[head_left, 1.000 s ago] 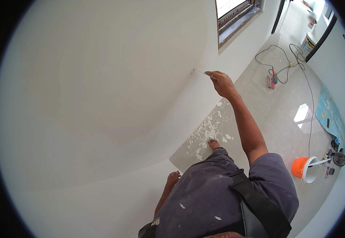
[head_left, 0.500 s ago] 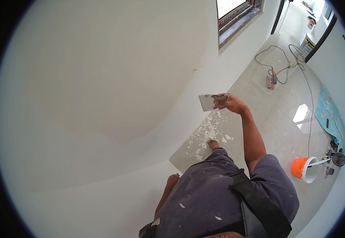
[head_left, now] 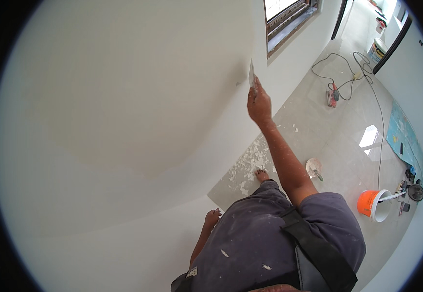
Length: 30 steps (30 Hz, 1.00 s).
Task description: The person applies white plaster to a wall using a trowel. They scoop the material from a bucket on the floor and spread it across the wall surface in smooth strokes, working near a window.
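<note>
My right hand (head_left: 259,106) is raised beside the white wall (head_left: 138,97), gripping a flat metal scraper (head_left: 251,70) with its blade edge-on, close to the wall surface near a small grey mark (head_left: 238,83), below and left of the window (head_left: 289,22). My left hand (head_left: 212,216) hangs low by my hip near the lower wall, fingers loosely bent and apart, holding nothing visible. White flakes (head_left: 250,160) are scattered on the floor along the wall, around my bare foot.
On the tiled floor (head_left: 333,141) are a round pale container (head_left: 312,165) with a green-handled tool, an orange bucket (head_left: 368,204), a red power tool (head_left: 330,100) with looping cord, a blue sheet (head_left: 400,136) with small tools nearby, and another bucket (head_left: 378,47) by the doorway.
My right hand dropped lower half a second ago, and now is raised again with the scraper turned upright toward the wall. The round container, previously behind my arm, now shows.
</note>
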### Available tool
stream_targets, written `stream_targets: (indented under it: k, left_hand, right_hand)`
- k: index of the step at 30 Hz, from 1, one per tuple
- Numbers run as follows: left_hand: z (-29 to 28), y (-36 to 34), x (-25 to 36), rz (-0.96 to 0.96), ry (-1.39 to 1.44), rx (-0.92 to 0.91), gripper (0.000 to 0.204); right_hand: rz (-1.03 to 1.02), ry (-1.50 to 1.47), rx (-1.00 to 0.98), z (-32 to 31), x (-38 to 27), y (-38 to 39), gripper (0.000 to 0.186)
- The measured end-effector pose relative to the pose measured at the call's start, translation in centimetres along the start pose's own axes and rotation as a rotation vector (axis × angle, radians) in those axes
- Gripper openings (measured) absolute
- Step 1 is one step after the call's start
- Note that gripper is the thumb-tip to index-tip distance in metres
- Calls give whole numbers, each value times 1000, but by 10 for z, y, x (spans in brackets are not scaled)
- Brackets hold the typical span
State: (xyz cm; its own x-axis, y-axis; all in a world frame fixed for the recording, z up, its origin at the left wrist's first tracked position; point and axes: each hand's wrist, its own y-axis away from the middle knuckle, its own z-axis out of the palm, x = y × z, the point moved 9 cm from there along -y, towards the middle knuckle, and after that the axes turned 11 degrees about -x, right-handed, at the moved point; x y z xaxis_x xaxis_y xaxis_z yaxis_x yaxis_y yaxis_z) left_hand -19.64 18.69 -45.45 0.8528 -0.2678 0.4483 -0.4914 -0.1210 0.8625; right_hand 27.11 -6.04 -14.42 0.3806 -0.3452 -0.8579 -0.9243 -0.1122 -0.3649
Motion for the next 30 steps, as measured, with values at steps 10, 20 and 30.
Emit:
stream_targets:
  k: [10,20,30]
  left_hand:
    - [4,-35,-53,-36,-263,25,52]
    - [-4,-1,-8,23,97,57,44]
    - [12,-71,-61,80,-231,-34,45]
  right_hand:
    - [-24,136,-446,84,2,89,49]
    - [58,-24,-42,17,-2,4,45]
    - [25,-40,-293,12,-23,32,45]
